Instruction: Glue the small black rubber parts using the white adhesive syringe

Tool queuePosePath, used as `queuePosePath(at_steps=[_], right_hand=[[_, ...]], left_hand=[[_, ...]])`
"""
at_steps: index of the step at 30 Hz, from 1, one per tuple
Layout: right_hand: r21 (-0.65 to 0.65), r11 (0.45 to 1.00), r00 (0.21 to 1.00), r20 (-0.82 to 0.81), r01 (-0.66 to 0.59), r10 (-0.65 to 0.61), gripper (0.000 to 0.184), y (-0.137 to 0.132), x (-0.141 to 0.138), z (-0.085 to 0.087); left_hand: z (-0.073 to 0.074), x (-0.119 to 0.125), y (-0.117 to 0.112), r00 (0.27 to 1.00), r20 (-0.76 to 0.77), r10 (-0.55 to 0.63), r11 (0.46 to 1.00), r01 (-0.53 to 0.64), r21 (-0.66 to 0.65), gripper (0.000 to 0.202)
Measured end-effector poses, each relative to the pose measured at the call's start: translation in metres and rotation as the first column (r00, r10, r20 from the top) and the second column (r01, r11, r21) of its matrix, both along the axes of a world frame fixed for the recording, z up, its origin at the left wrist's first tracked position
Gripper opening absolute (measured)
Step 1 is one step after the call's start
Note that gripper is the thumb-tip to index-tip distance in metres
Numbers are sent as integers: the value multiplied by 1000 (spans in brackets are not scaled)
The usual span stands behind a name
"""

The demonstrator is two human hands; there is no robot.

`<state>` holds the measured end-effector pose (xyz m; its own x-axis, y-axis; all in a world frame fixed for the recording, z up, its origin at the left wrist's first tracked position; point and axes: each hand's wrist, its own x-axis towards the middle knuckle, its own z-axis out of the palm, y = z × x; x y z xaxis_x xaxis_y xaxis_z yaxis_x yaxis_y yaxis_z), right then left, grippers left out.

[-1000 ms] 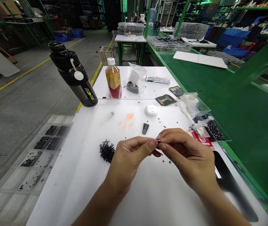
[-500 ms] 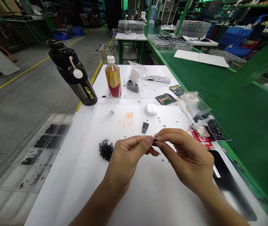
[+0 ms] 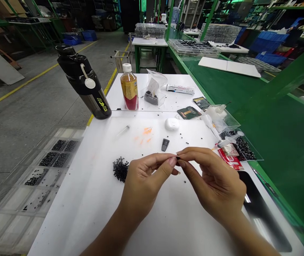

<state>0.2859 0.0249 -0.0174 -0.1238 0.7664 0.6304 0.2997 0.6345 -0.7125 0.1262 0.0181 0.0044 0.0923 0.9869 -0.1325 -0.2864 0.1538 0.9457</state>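
Observation:
My left hand and my right hand meet fingertip to fingertip above the white table. Pinched between both sets of fingertips is a tiny black part; the fingers cover most of it, so its exact shape is hidden. A heap of small black parts lies just left of my left hand. Beyond my fingers rests a dark grey, tapered clip-like piece. Behind that sits a white earbud case. A few loose small black parts are scattered nearby.
A black water bottle and a drink bottle stand at the back left. On the right are a clear tray of black parts, a red packet and a black phone-like slab. A compartment tray lies lower left.
My fingertips have shifted very slightly to the right, and my left thumb has moved a little along the pinch. Both hands still grip the tiny black part.

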Motion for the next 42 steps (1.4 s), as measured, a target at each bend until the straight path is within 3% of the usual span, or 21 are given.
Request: queuePosePath(at_steps=[10,19,25,30,42], right_hand=[[-133,990,998,-38,-49,44,34,0,1,1],[-167,984,997,-55,-67,58,34,1,1,1],[-253,965,995,-89,-65,44,21,1,-3,2],[-303,953,989,-145,-25,-20,18,-1,-8,1],[-270,962,995,-97,-48,22,20,1,-6,-5]], left_hand=[[3,0,-7,957,-272,99,994,-82,72,15],[5,-2,-6,971,-230,59,998,-49,48,14],[4,-1,-6,975,-211,67,997,-61,36,15],[3,1,-6,966,-242,90,996,-84,36,14],[-3,5,-7,912,-373,172,984,-139,113,16]])
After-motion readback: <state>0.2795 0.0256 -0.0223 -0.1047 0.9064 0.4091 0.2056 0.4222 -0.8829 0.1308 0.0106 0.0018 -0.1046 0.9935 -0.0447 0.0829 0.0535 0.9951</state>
